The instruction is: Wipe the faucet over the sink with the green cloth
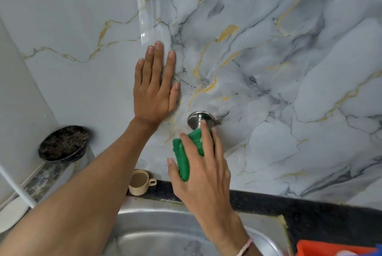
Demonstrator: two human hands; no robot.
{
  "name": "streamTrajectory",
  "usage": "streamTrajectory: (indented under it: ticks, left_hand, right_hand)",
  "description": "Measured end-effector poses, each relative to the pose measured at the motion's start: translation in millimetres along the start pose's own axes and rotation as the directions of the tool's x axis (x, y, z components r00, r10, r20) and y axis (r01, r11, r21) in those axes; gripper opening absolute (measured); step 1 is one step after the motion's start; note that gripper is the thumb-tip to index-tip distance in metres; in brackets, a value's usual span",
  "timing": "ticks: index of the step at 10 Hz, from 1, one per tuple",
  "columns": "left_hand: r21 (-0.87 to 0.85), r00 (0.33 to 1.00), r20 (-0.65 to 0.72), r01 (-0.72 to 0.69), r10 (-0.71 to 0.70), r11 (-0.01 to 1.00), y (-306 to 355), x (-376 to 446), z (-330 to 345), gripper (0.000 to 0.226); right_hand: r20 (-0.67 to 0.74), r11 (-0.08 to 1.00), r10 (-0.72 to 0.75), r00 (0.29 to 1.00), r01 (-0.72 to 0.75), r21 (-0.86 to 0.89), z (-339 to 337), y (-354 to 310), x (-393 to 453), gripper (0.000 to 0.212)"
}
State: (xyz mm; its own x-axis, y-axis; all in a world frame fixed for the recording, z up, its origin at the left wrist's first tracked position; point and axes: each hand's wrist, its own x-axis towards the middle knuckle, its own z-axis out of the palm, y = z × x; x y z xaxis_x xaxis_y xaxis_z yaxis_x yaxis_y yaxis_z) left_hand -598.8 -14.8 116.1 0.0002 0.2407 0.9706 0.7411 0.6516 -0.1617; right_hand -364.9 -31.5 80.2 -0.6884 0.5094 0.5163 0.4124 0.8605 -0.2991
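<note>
Evidently, mid-frame, the right hand (204, 173) is clamping the folded green cloth (184, 156) around the wall-mounted chrome faucet (199, 119), while the open left hand (155, 90) is bracing flat against the marble-patterned wall (289, 69), likely steadying the wipe.

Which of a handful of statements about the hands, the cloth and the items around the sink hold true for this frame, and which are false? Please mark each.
1. The right hand presses the green cloth around the faucet. True.
2. The left hand grips the faucet. False: it lies flat, fingers spread, on the marble wall, apart from the faucet.
3. A beige cup stands on the dark ledge behind the sink. True.
4. The cloth lies loose in the sink basin. False: it is held up at the faucet.
5. The cup is tipped over. False: it stands upright.
</note>
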Motion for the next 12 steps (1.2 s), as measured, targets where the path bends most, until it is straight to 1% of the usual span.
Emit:
streamTrajectory:
  ticks: [1, 2, 3, 4, 5, 6, 7, 8, 9, 10, 11, 12]
  left_hand:
    - [0.007, 0.994, 0.112, 0.015, -0.015, 1.0, 3, 2, -17, 0.064]
    - [-0.015, 0.958, 0.284, 0.048, -0.042, 0.999, 8, 11, -51, 0.063]
    - [-0.163, 0.876, 0.474, 0.188, -0.09, 0.969, 22, 13, -103, 0.059]
    - [-0.306, 0.737, 0.654, 0.463, -0.17, 0.832, 50, -11, -171, 0.042]
    - [-0.407, 0.571, 0.815, 0.683, -0.096, 0.606, 104, -48, -245, 0.031]
    - [-0.244, 0.219, 0.97, 0.868, 0.107, 0.432, 186, -92, -296, 0.042]
    - [0.067, -0.151, 0.955, 0.949, 0.254, 0.309, 278, -131, -324, 0.051]
    - [0.248, -0.282, 0.874, 0.959, 0.396, 0.138, 357, -153, -337, 0.042]
    - [0.288, -0.326, 0.902, 0.943, 0.283, 0.167, 420, -170, -340, 0.044]
    - [0.309, -0.355, 0.925, 0.91, 0.135, 0.276, 463, -182, -345, 0.052]
    - [0.348, -0.386, 0.922, 0.87, 0.043, 0.349, 484, -193, -354, 0.054]
    - [0.326, -0.366, 0.93, 0.844, 0.013, 0.426, 492, -185, -367, 0.053]
  right_hand:
    - [0.1, 0.981, -0.092, 0.991, 0.107, -0.16, 10, 5, -27, 0.067]
    - [0.161, 0.969, -0.153, 0.975, 0.179, -0.167, 4, 4, -47, 0.072]
    - [0.227, 0.987, -0.142, 0.964, 0.122, 0.101, -10, 18, -76, 0.092]
    - [0.378, 0.616, 0.112, 0.919, -0.363, 0.7, -40, 53, -122, 0.076]
    - [0.82, -0.342, 0.068, 0.568, -0.759, 0.554, -80, 121, -181, 0.063]
    - [0.921, -0.49, -0.025, 0.388, -0.808, 0.327, -114, 181, -235, 0.065]
    - [0.948, -0.49, 0.074, 0.31, -0.816, 0.305, -140, 232, -272, 0.062]
    - [0.952, -0.479, 0.15, 0.266, -0.823, 0.305, -157, 280, -291, 0.053]
    - [0.951, -0.439, 0.239, 0.197, -0.852, 0.287, -162, 318, -301, 0.049]
    - [0.868, -0.11, 0.464, 0.177, -0.961, 0.254, -162, 347, -311, 0.038]
    - [0.822, 0.246, 0.524, 0.225, -0.963, 0.106, -164, 363, -322, 0.03]
    - [0.764, 0.63, 0.525, 0.375, -0.774, -0.054, -174, 367, -321, 0.045]
